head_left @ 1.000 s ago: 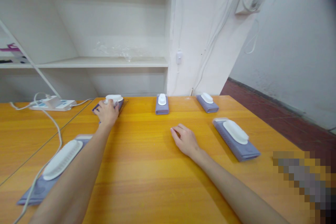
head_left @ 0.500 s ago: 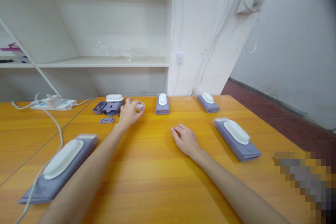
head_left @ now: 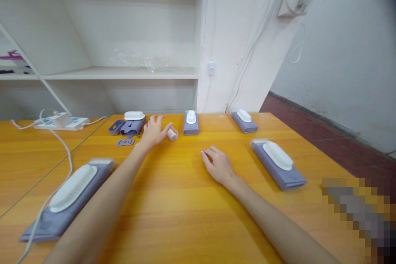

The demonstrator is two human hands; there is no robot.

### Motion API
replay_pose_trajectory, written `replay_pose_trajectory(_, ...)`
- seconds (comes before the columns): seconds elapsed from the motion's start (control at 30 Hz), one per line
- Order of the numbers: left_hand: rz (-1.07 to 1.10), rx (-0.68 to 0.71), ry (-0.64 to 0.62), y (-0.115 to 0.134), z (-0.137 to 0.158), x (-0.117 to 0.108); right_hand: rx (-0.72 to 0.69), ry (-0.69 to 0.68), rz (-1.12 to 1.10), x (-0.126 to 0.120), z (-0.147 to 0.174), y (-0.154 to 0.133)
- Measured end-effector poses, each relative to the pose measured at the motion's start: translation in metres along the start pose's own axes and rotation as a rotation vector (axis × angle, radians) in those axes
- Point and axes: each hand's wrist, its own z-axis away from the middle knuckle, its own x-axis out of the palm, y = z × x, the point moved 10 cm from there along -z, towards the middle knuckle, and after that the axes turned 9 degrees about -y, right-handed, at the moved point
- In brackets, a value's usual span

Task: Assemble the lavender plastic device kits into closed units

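Observation:
My left hand (head_left: 154, 130) is open, its fingers spread over the far part of the table. Just right of its thumb lies a small white cylinder (head_left: 172, 133). To the left of that hand are a purple-grey housing (head_left: 133, 127) with cut-outs, a white oval piece (head_left: 134, 115) behind it, a purple-grey cup-like part (head_left: 116, 127) and a flat slotted plate (head_left: 125, 142). My right hand (head_left: 219, 166) rests on the wood near the middle, fingers curled in and nothing visible in them.
Purple-grey units topped with white ovals lie around the wooden table (head_left: 185, 214): one at back centre (head_left: 191, 123), others at right (head_left: 278, 164) and near left (head_left: 68, 202). A white cable (head_left: 66, 152) crosses the near-left unit, and a power strip (head_left: 63, 121) sits behind.
My left hand has let go of the white cylinder and spread its fingers. The cylinder now lies on the table beside the thumb. My right hand has stayed in place.

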Motion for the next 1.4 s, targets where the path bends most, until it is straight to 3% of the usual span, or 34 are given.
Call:
replay_pose_trajectory(0.17,-0.132,-0.188,0.168,-0.047,-0.011,-0.027,0.003,0.003,0.008,0.0,0.0,0.001)
replay_pose_trajectory(0.23,-0.202,-0.216,0.174,-0.062,-0.012,-0.031,0.001,0.004,0.005,0.0,0.001,0.002)
replay_pose_trajectory(0.5,-0.299,-0.184,0.004,-0.101,-0.024,-0.01,0.001,0.004,0.002,0.0,0.002,0.003)
replay_pose_trajectory(0.6,-0.313,-0.182,-0.037,-0.099,-0.026,-0.008,0.006,0.002,0.002,0.001,0.002,0.003)
replay_pose_trajectory(0.77,-0.357,-0.238,0.044,-0.089,-0.022,-0.027,0.006,0.002,-0.002,0.001,0.001,0.004)
replay_pose_trajectory(0.9,-0.418,-0.271,0.062,-0.087,-0.02,-0.034,0.005,0.004,-0.003,0.001,0.001,0.004)
replay_pose_trajectory(1.17,-0.455,-0.341,0.218,-0.088,-0.006,-0.046,0.006,-0.004,-0.004,0.001,0.001,0.004)
replay_pose_trajectory(1.27,-0.455,-0.3,0.204,-0.081,-0.005,-0.044,0.004,-0.002,-0.005,0.001,0.001,0.003)
replay_pose_trajectory(1.4,-0.507,-0.129,0.144,-0.057,-0.004,-0.039,-0.001,0.004,0.002,0.0,0.001,0.003)
